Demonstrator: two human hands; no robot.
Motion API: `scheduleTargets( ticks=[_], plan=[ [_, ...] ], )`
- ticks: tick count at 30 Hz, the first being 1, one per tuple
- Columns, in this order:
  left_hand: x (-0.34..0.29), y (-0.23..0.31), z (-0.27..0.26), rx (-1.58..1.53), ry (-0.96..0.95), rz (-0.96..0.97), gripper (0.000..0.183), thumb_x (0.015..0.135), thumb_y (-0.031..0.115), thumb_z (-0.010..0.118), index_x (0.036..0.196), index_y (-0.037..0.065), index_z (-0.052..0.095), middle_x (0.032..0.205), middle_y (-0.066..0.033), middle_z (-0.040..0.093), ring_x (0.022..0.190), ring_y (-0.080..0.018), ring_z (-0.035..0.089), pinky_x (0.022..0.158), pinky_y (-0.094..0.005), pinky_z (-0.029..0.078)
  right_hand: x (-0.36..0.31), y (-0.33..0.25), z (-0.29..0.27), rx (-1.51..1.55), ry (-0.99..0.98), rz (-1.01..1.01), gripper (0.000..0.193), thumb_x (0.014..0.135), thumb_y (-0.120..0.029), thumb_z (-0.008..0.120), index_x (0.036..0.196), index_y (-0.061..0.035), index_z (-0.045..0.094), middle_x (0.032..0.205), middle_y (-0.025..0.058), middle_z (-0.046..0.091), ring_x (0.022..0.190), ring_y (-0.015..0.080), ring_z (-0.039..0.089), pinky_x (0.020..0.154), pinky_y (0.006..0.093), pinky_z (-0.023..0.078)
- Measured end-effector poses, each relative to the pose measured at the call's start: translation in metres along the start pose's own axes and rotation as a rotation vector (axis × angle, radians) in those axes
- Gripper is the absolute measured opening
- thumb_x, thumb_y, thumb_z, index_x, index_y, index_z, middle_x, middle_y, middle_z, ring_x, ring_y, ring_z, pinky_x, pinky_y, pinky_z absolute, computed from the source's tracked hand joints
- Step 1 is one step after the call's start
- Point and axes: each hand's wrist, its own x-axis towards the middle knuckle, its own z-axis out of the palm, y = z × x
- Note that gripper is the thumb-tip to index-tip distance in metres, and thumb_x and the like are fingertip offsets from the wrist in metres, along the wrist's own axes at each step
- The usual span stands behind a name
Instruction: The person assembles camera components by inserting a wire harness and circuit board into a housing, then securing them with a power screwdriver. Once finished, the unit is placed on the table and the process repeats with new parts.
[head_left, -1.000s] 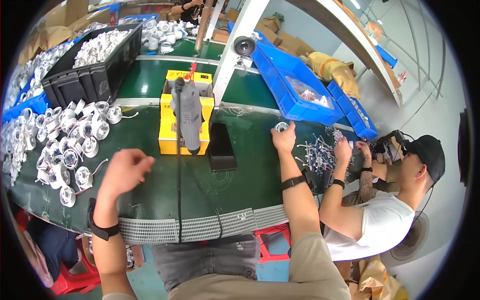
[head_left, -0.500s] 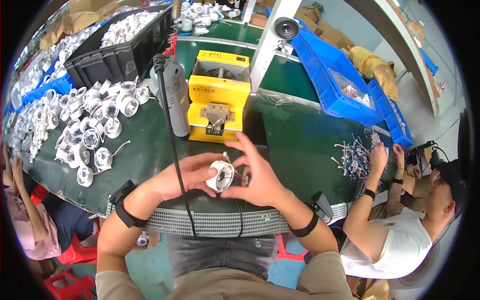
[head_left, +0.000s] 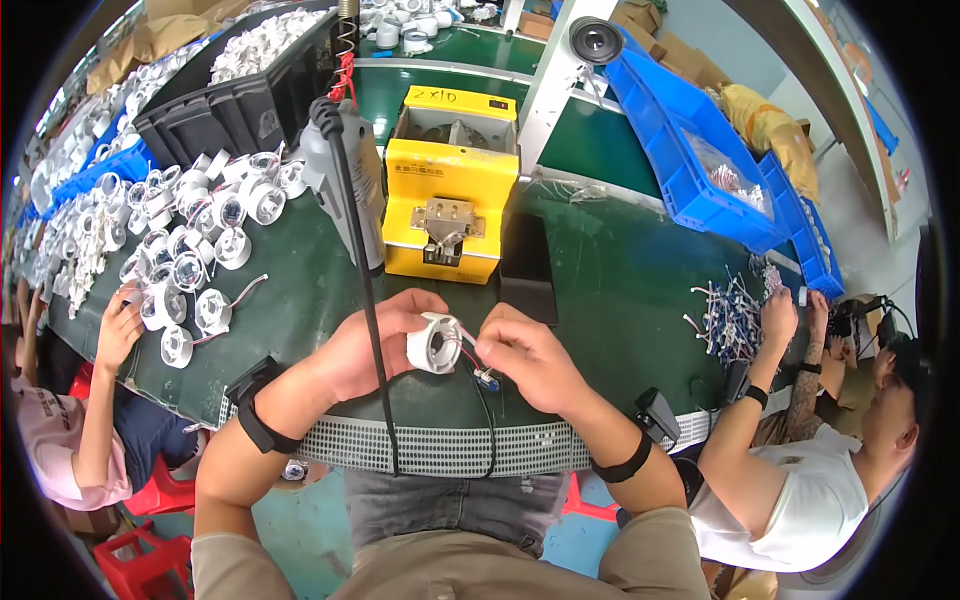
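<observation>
My left hand (head_left: 372, 345) grips a white ring-shaped plastic housing (head_left: 432, 346) by its left side, its open dark middle turned toward the right. At the housing's right edge, my right hand (head_left: 530, 358) has its thumb and finger pinched on a thin whitish lead. Red and dark wires run out of the housing to a small circuit board (head_left: 487, 380), which hangs just below the right fingers. Both hands are above the green work surface (head_left: 610, 340), in front of a yellow machine (head_left: 445, 190) with a metal fixture. A black cable (head_left: 368, 300) passes before my left hand.
Many white housings (head_left: 190, 270) lie to the left. Behind are a black crate (head_left: 220, 120) and a grey cylinder (head_left: 345, 190). A dark flat slab (head_left: 527, 270) lies beside the machine. Co-workers' hands (head_left: 120, 325) reach in at left and right, near a wire pile (head_left: 727, 320).
My right hand has gone from spread fingers around the housing to a pinch at its right. The circuit board now hangs lower. At left, a co-worker's hand has reached the housings.
</observation>
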Motion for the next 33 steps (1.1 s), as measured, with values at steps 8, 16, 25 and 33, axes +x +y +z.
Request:
scheduleTargets(
  ticks=[8, 16, 25, 33],
  plan=[
    [0.000, -0.001, 0.006, -0.017, -0.035, 0.006, 0.039, 0.098, 0.021, 0.046, 0.130, 0.000, 0.044, 0.115, -0.0122, 0.059, 0.107, -0.0228, 0.060, 0.095, -0.0402, 0.047, 0.000, -0.004, 0.009, -0.095, 0.027, 0.071, 0.019, 0.094, -0.014, 0.057, 0.083, 0.0009, 0.060, 0.086, 0.0027, 0.046, 0.074, 0.0094, 0.046, 0.064, 0.0246, 0.037],
    [0.000, -0.006, 0.015, 0.087, -0.053, 0.018, 0.039, 0.100, 0.016, 0.045, 0.135, -0.002, 0.045, 0.119, -0.0108, 0.059, 0.109, -0.0182, 0.058, 0.095, -0.0330, 0.047, -0.002, -0.002, 0.014, -0.160, 0.136, 0.076, 0.016, 0.094, -0.014, 0.059, 0.090, 0.0013, 0.059, 0.091, 0.0046, 0.050, 0.078, 0.0094, 0.058, 0.061, 0.0240, 0.046],
    [-0.004, -0.014, 0.015, 0.094, 0.094, 0.269, 0.036, 0.100, 0.018, 0.047, 0.131, -0.001, 0.051, 0.115, -0.0091, 0.061, 0.106, -0.0169, 0.060, 0.092, -0.0319, 0.049, -0.004, -0.028, -0.006, -0.384, 0.242, -0.201, 0.019, 0.076, 0.002, 0.072, 0.092, -0.0012, 0.061, 0.095, 0.0084, 0.057, 0.084, 0.0150, 0.062, 0.063, 0.0264, 0.056],
    [-0.005, -0.016, 0.013, 0.047, 0.047, 0.373, 0.030, 0.101, 0.017, 0.045, 0.125, 0.001, 0.053, 0.124, -0.0072, 0.056, 0.110, -0.0168, 0.057, 0.095, -0.0340, 0.048, -0.003, -0.018, -0.004, -0.569, 0.400, -0.374, 0.023, 0.077, 0.005, 0.071, 0.099, 0.0005, 0.067, 0.113, 0.0149, 0.062, 0.095, 0.0215, 0.066, 0.072, 0.0291, 0.059]
  ],
)
